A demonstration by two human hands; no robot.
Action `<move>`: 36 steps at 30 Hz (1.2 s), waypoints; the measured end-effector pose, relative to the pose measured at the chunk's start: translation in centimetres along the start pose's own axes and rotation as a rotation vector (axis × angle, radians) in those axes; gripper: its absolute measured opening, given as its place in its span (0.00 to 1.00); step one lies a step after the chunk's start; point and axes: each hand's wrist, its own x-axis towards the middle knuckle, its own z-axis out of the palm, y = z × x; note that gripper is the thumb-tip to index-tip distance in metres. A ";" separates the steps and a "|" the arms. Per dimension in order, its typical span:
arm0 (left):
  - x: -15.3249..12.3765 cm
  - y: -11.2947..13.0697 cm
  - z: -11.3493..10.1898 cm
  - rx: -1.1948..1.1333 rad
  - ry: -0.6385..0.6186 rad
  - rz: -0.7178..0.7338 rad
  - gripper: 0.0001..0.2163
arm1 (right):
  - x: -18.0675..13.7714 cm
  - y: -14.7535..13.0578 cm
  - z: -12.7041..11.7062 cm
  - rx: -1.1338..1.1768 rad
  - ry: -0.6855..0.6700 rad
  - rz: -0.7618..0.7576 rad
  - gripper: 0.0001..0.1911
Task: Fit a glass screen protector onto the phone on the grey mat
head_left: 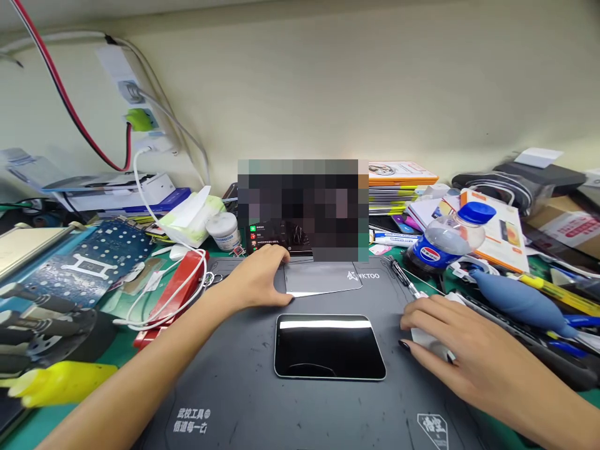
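Observation:
A phone [330,349] with a dark, glossy screen lies face up on the grey work mat [244,387]. Behind it, my left hand [262,278] grips the left end of a clear, flat rectangular sheet [323,279], like a screen protector, between thumb and fingers. To the phone's right, my right hand [454,340] rests with bent fingers over a whitish thing [429,344]. Most of that thing is hidden under the palm, so its kind is unclear. A tweezer-like or pen-like tool [403,275] lies just beyond the right fingers.
A partly blurred display [281,240] stands at the back. Right of the mat are a Pepsi bottle [447,240], a blue air blower [520,300] and stacked boxes [398,187]. On the left are a red block [173,294] with white cable, a white jar [224,231] and a yellow bottle [65,382].

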 end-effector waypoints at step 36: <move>-8.3 2.1 1.0 -0.314 0.016 0.058 0.21 | 0.5 -1.6 3.4 0.242 -0.025 -0.135 0.21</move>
